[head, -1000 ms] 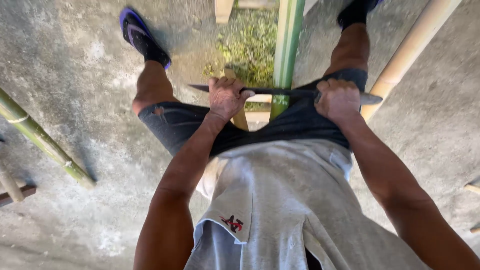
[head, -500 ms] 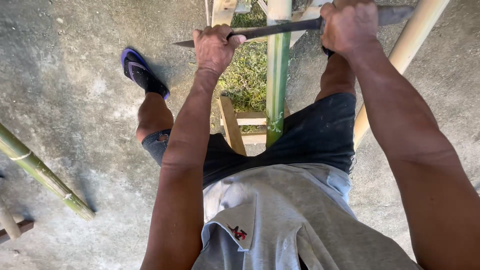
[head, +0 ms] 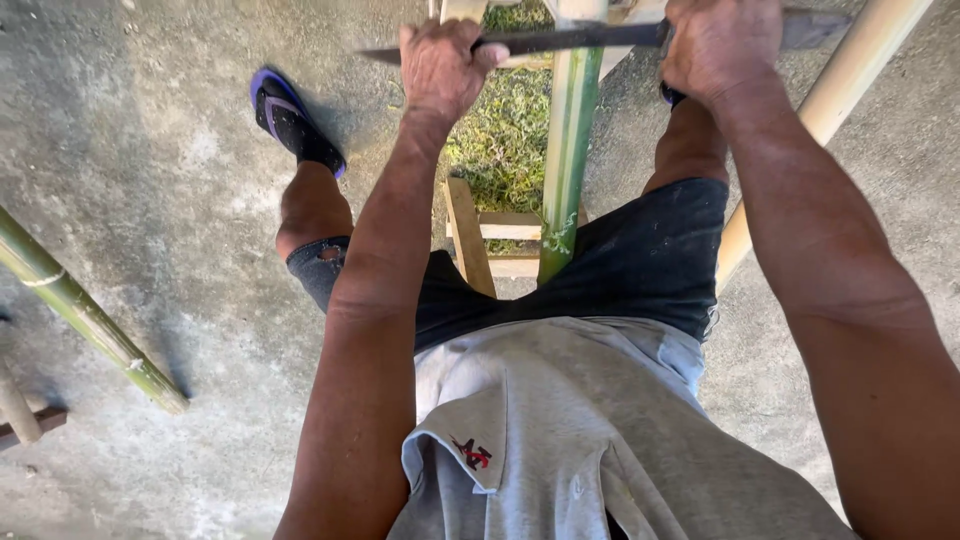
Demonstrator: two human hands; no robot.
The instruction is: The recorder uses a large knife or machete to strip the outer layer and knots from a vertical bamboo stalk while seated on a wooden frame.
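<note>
Both hands sit slightly lower in frame than before. Left hand [head: 440, 65] and right hand [head: 720, 50], grips closed, hold dark blade [head: 570, 40] across green bamboo pole [head: 568, 150] at top centre.

Matt, probably metal blade [head: 560, 40]; glossy bamboo [head: 568, 150]

Bare arms, no sleeves reaching the forearms. A pale grey shirt [head: 560, 440] with a small red and dark emblem on a folded flap, dark shorts [head: 640, 260] dusty and frayed at one leg hem, and a dark flip-flop [head: 290, 120] with a purple strap and edge
</note>
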